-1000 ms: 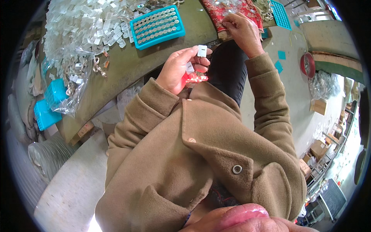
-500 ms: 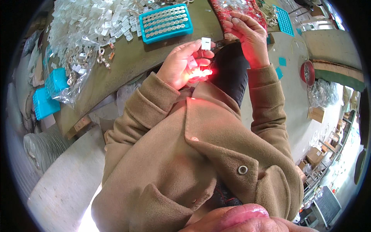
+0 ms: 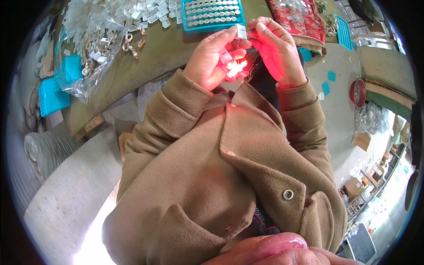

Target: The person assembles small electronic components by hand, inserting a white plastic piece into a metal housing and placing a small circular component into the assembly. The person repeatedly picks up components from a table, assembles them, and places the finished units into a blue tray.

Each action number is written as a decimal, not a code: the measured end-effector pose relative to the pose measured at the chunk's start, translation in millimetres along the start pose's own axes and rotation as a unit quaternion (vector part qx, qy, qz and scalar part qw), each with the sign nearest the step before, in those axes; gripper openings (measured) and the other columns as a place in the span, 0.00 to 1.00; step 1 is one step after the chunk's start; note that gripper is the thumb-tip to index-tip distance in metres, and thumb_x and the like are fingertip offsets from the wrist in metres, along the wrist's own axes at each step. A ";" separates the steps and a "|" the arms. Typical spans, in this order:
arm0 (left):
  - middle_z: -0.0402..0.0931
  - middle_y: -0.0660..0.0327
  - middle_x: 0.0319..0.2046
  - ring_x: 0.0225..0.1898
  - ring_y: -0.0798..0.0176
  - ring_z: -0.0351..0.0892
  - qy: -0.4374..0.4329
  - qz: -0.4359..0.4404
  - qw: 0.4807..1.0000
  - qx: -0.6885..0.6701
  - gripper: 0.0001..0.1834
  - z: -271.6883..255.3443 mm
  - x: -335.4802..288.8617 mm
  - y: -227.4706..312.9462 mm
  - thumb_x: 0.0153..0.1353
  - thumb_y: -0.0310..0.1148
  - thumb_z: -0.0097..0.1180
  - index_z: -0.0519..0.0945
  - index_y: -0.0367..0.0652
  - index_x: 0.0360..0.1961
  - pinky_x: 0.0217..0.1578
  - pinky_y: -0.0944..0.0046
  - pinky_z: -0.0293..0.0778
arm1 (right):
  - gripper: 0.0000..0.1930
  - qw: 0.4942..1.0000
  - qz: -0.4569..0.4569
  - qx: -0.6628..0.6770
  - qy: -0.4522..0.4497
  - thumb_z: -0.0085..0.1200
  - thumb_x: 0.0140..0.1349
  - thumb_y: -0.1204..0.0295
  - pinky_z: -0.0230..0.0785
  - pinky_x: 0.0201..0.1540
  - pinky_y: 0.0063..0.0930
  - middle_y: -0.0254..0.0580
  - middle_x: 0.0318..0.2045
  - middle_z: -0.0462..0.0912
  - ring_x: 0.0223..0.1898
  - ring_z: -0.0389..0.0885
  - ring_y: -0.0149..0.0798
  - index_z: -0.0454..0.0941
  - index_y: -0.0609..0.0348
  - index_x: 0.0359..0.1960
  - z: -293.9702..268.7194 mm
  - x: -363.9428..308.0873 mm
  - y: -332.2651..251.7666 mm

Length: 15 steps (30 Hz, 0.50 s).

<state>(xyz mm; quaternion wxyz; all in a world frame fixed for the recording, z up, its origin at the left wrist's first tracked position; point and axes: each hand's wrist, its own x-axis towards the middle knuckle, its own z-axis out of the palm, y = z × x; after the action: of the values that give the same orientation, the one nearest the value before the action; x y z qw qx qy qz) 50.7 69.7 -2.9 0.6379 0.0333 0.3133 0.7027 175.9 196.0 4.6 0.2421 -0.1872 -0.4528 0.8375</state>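
Note:
My left hand [image 3: 206,61] is closed around a small white plastic case [image 3: 241,32] with a dark slot, pinched between thumb and forefinger. Thin wires run down from it past the fingers. A second small white piece [image 3: 225,55] sits among the lower fingers. Beneath them, a cluster of lights [image 3: 236,69] glows bright red by the palm. My right hand [image 3: 280,53] is beside the case, its thumb and fingertips drawn together; whatever they pinch is too small to make out. Just beyond stands a turquoise tray [image 3: 216,29] holding rows of silver coin-shaped discs.
Many white plastic cases [image 3: 132,13] are heaped at the far left of the table. A clear bag [image 3: 90,84] with coiled wires lies nearer, beside turquoise trays [image 3: 53,97]. Red patterned cloth [image 3: 296,22] lies at the far right. A red basin [image 3: 357,92] stands on the floor.
My right hand has come down and left to the white case. The left hand, still holding case and lights, appears slightly higher and further right. The view has shifted, moving the table upward.

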 end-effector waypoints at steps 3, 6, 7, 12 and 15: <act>0.80 0.58 0.35 0.29 0.71 0.77 -0.020 0.013 1.000 -0.007 0.13 -1.1 0.6 -0.6 0.66 0.39 0.54 0.78 0.42 0.45 0.30 0.68 0.77 | 0.07 0.999 -0.023 -0.030 0.031 0.52 0.67 0.70 0.70 0.46 0.21 0.34 0.42 0.79 0.40 0.77 0.25 0.77 0.60 0.42 8.9 -1.8 5.6; 0.80 0.59 0.34 0.29 0.72 0.77 -0.052 -0.002 0.998 -0.029 0.13 -1.4 -0.1 0.9 0.67 0.41 0.53 0.78 0.43 0.43 0.27 0.68 0.76 | 0.08 0.998 -0.052 -0.027 0.018 0.53 0.67 0.71 0.70 0.46 0.19 0.35 0.42 0.80 0.41 0.76 0.25 0.77 0.62 0.43 15.9 1.6 13.0; 0.80 0.60 0.33 0.29 0.72 0.77 -0.033 -0.006 0.999 -0.021 0.13 -1.7 -0.2 2.3 0.67 0.41 0.52 0.77 0.44 0.43 0.26 0.67 0.76 | 0.08 0.997 -0.067 -0.032 0.023 0.53 0.66 0.71 0.70 0.46 0.18 0.36 0.42 0.80 0.41 0.77 0.25 0.77 0.62 0.42 17.4 1.8 15.0; 0.78 0.66 0.31 0.25 0.78 0.72 -0.008 0.017 0.999 -0.038 0.13 2.9 -0.5 -3.8 0.68 0.43 0.51 0.77 0.45 0.40 0.19 0.79 0.66 | 0.06 0.971 -0.159 -0.176 0.027 0.52 0.66 0.75 0.70 0.44 0.18 0.36 0.37 0.81 0.39 0.76 0.24 0.77 0.65 0.40 16.7 3.8 19.0; 0.78 0.66 0.30 0.26 0.79 0.72 -0.014 0.030 0.999 0.011 0.12 -1.1 0.9 -1.2 0.68 0.42 0.51 0.77 0.45 0.38 0.19 0.78 0.65 | 0.05 0.942 -0.170 -0.287 0.036 0.52 0.65 0.77 0.69 0.41 0.17 0.33 0.33 0.81 0.36 0.75 0.23 0.77 0.65 0.39 15.0 6.2 21.6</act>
<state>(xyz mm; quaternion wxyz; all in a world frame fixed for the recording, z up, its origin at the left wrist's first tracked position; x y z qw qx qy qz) 51.1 70.1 -4.6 0.6209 0.0595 0.3103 0.7174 157.8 179.3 -6.5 0.3332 -0.1989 -0.6902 0.6108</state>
